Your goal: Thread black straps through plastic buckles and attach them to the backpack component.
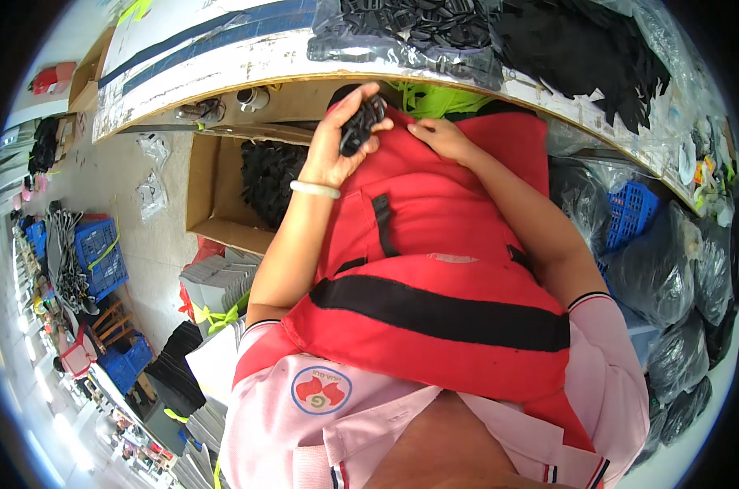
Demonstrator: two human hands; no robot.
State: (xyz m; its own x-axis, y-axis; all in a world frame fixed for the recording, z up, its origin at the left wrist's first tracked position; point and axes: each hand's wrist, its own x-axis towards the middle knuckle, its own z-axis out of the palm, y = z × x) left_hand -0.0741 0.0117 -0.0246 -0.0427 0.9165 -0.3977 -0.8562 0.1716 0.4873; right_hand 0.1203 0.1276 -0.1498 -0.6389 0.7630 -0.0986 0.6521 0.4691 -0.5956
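In my left hand (pixel 335 147) I hold a small bunch of black plastic buckles (pixel 361 129), fingers curled round them in front of the table edge. My right hand (pixel 443 137) is beside it, over the upper part of the red apron (pixel 434 212) I wear. Its thumb and fingertips are drawn together; whatever lies between them is hidden. Above my hands, on the table, a clear plastic bag holds a heap of similar black buckles (pixel 418 24). To its right lies a pile of black strap pieces (pixel 581 57).
The white tabletop (pixel 231 49) curves across the top. Below it, an open cardboard box (pixel 210 191) holds black pieces. Bright green material (pixel 438 99) shows under the table edge. Black plastic bags (pixel 655 265) and a blue basket (pixel 630 213) crowd the right; grey stacks (pixel 218 281) stand left.
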